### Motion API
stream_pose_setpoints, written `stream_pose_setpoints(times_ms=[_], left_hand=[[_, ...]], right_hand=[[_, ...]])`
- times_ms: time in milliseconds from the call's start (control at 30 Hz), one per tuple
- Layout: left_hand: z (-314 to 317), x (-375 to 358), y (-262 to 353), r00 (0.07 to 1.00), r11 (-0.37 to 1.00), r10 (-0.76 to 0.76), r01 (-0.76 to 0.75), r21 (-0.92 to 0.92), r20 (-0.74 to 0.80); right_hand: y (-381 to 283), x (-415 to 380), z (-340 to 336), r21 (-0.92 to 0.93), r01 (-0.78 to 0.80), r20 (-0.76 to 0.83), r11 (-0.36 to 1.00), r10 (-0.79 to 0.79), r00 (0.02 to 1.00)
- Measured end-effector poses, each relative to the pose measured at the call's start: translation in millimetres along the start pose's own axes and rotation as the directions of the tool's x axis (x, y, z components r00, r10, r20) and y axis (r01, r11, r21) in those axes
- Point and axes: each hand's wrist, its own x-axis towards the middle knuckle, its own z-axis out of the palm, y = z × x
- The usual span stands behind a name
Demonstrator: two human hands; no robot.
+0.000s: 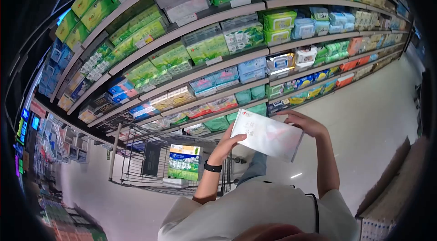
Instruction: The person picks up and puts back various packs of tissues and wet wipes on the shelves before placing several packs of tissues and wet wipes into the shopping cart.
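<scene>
My two hands hold a flat white pack (266, 135) with faint red print, tilted in front of me. My left hand (226, 143), with a black band on its wrist, grips the pack's left edge. On the pack's upper right edge rests my right hand (306, 123), fingers curled over the top. Behind the pack rise store shelves (214, 61) stocked with green, blue and white soft packs.
A wire shopping cart (136, 161) stands to my left by the shelves, with a green and blue pack (184, 162) in it. Pale floor (378, 118) runs down the aisle to the right. More shelving edges in at the lower right (391, 195).
</scene>
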Motion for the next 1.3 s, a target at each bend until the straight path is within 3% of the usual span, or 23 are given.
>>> stream_pose_setpoints(times_ms=[67,133,200,267,333,400,467,533,567,633,667,733,767,800,867,900,1000,1067,1100,1200,1233,1267,1300], left_hand=[[-26,33,-10,1.0,0.984,-0.012,0.01,-0.177,-0.008],[-44,61,5,0.997,0.976,-0.027,0.012,-0.217,-0.068],[-57,91,39,0.981,0.984,0.085,-0.11,-0.137,-0.174],[-66,121,90,0.916,0.962,0.258,-0.274,-0.01,-0.308],[-78,142,155,0.807,0.851,0.524,-0.512,0.118,-0.273],[-77,152,233,0.634,0.65,0.758,-0.709,0.274,-0.156],[-97,178,293,0.425,0.395,0.903,-0.764,0.509,-0.064],[-108,204,348,0.295,0.272,0.954,-0.756,0.596,-0.061],[-117,220,365,0.291,0.269,0.955,-0.751,0.603,-0.063],[-139,248,384,0.08,0.115,0.993,-0.393,0.913,-0.09],[-155,264,387,0.074,0.113,0.993,-0.383,0.917,-0.091],[-185,287,387,0.131,0.181,0.981,-0.348,0.92,-0.144],[-180,286,383,0.068,0.151,0.988,-0.23,0.961,-0.138],[-177,286,379,0.01,0.061,0.998,-0.141,0.988,-0.061],[-168,283,374,-0.002,0.05,0.999,-0.092,0.994,-0.051],[-165,275,369,-0.008,0.054,0.998,-0.081,0.995,-0.055],[-154,243,335,0.018,0.007,1.0,-0.054,0.999,-0.006],[-164,205,285,0.111,-0.005,0.994,-0.12,0.993,0.019],[-170,181,250,0.173,0.08,0.983,-0.069,0.994,-0.067],[-209,89,93,0.248,0.392,0.862,0.226,0.892,-0.442],[-217,48,27,0.245,0.469,0.781,0.376,0.799,-0.574],[-217,3,-44,0.246,0.487,0.71,0.506,0.712,-0.66],[-205,-42,-105,0.275,0.445,0.56,0.697,0.563,-0.782]], right_hand=[[18,23,-12,0.354,-0.044,-0.055,0.934,0.068,0.996],[22,64,-23,0.383,0.007,-0.096,0.924,0.032,0.995],[-10,121,-30,0.093,0.028,-0.2,0.995,-0.009,0.98],[-66,181,-44,-0.295,0.36,-0.165,0.885,-0.419,0.893],[-161,219,-43,-0.263,0.5,-0.11,0.825,-0.541,0.834],[-238,260,-48,-0.341,0.776,0.004,0.53,-0.825,0.565],[-301,293,-49,-0.329,0.898,0.073,0.292,-0.94,0.333],[-349,330,-53,-0.522,0.843,0.082,0.131,-0.976,0.202],[-365,354,-56,-0.623,0.782,0.129,0.009,-0.985,0.114],[-378,397,-57,-0.722,0.664,0.254,-0.197,-0.967,-0.012],[-375,420,-61,-0.721,0.656,0.302,-0.223,-0.953,0.007],[-360,452,-64,-0.729,0.682,0.275,-0.056,-0.936,0.218],[-353,463,-65,-0.745,0.665,0.224,0.05,-0.92,0.32],[-347,472,-65,-0.849,0.527,0.187,0.026,-0.919,0.347],[-349,481,-63,-0.803,0.589,0.243,-0.093,-0.953,0.181],[-351,477,-60,-0.795,0.599,0.25,-0.096,-0.951,0.179],[-338,454,-54,-0.764,0.64,0.18,0.078,-0.927,0.328],[-311,424,-60,-0.768,0.637,0.027,0.066,-0.991,0.135],[-286,410,-70,-0.782,0.621,-0.01,0.051,-0.998,0.069],[-142,370,-107,-0.559,0.68,-0.244,0.473,-0.879,0.411],[-62,371,-136,-0.55,0.598,-0.257,0.583,-0.799,0.543],[11,343,-146,-0.487,0.497,-0.213,0.718,-0.65,0.729],[100,320,-161,-0.49,0.463,-0.186,0.738,-0.608,0.772]])
